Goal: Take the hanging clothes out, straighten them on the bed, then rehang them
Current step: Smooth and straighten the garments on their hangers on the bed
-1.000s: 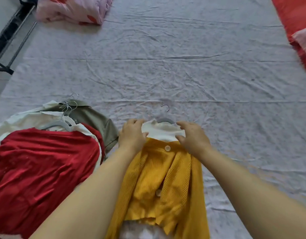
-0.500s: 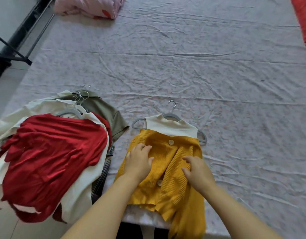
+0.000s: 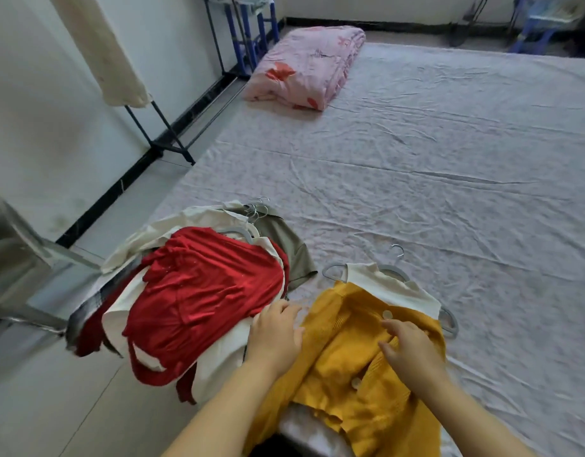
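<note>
The cardigan (image 3: 344,344) is lying under the fingers (image 3: 395,325) on the bed (image 3: 449,159), the pile of clothes (image 3: 202,291) sitting just left, the folded quilt (image 3: 311,64) lying far beyond.

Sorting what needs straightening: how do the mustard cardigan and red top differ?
The mustard cardigan lies apart on the sheet, under the right hand; the red top sits crumpled atop a pile. The cardigan is ribbed with buttons; the red top is smooth. Both partly overhang the sheet's edge.

free: bed sheet (image 3: 416,192) ahead, right | blocked: clothes pile (image 3: 202,291) left (overhanging edge)
</note>
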Demonstrator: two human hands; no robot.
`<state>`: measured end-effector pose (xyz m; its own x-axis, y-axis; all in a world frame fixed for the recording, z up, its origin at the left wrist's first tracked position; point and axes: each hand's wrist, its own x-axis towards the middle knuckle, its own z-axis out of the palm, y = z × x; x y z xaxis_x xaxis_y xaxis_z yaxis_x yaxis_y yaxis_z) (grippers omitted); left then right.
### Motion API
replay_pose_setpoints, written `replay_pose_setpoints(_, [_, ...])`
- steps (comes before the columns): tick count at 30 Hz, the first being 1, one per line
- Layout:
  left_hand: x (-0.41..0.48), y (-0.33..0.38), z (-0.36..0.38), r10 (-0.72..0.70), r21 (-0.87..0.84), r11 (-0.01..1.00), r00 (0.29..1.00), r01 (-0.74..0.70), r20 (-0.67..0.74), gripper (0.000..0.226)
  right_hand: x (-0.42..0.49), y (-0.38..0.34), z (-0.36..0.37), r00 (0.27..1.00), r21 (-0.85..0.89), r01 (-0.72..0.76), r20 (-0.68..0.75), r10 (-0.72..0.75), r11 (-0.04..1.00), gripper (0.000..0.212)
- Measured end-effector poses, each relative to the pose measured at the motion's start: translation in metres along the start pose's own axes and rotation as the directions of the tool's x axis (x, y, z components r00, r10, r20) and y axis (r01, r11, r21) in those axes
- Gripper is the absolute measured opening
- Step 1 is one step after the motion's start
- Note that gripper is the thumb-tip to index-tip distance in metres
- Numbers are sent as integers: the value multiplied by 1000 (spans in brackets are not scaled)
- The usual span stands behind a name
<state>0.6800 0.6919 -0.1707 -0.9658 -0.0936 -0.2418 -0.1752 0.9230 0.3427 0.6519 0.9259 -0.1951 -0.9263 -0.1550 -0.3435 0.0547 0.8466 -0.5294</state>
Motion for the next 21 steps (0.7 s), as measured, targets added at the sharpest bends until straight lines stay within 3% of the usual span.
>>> replay_pose_setpoints(8, [-16,-79,-36,-82,10,997,996,83,-41,44,9,-64,26,997,-69,71,42,-68,995,40])
replay_pose_setpoints(21, [51,-255,-98,67,2,998,997,-67,29,44,75,-244,130,999,-29,25,40,-24,999,38])
